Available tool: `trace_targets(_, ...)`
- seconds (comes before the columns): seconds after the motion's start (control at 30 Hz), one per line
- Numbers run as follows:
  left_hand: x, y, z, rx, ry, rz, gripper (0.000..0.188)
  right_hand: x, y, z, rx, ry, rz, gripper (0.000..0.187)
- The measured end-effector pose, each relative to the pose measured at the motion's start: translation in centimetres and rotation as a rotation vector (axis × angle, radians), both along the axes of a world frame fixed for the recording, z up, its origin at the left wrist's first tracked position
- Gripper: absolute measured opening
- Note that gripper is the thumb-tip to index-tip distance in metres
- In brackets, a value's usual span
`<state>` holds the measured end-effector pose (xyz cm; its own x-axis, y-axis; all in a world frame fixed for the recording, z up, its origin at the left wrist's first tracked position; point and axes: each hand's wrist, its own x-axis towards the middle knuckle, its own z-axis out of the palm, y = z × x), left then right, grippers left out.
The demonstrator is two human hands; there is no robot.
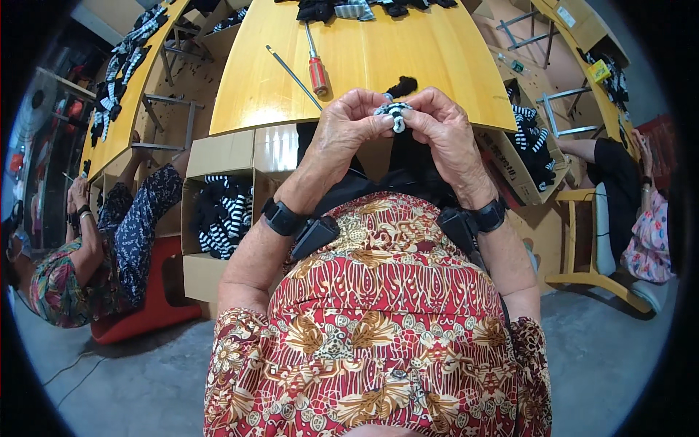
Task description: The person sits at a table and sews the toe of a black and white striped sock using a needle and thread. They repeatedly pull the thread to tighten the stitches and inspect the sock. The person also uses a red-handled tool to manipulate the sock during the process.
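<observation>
Above the near edge of the yellow table (247, 87), my left hand (349, 125) and my right hand (440, 125) pinch a small black-and-white striped knit piece (397, 111) between them. It is bunched up, and the fingers cover much of it. Just past my fingertips lies a bit of black fabric (403, 86); whether it joins the striped piece I cannot tell. A screwdriver with a red handle (317, 75) rests on the table beyond my left hand. Beside it, a thin dark metal rod (291, 75) lies slantwise, its near end reaching toward my left wrist.
More black and striped knit pieces (353, 9) lie at the table's far edge. Open cardboard boxes of striped knits stand on the left (218, 218) and right (535, 146). People sit at side tables, one on a red chair (156, 291), another by a wooden chair (582, 277).
</observation>
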<state>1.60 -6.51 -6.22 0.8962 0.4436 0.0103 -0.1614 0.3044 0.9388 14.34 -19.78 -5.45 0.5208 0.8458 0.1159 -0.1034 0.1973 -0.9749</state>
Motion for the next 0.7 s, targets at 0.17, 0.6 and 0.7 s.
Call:
trace_targets(0.17, 0.1, -0.1, 0.1, 0.085, -0.013, 0.062, 0.019, -0.4, 0.2, 0.5, -0.012, -0.161, -0.053, 0.004)
trace_targets(0.6, 0.8, -0.1, -1.2, -0.067, -0.028, 0.134, 0.009, -0.4, 0.8, -0.3, -0.097, -0.073, -0.089, 0.004)
trace_targets(0.7, 1.1, -0.2, -1.4, -0.317, -0.004, 0.046, 0.01, -0.5, 0.6, -0.1, -0.163, -0.023, -0.099, 0.004)
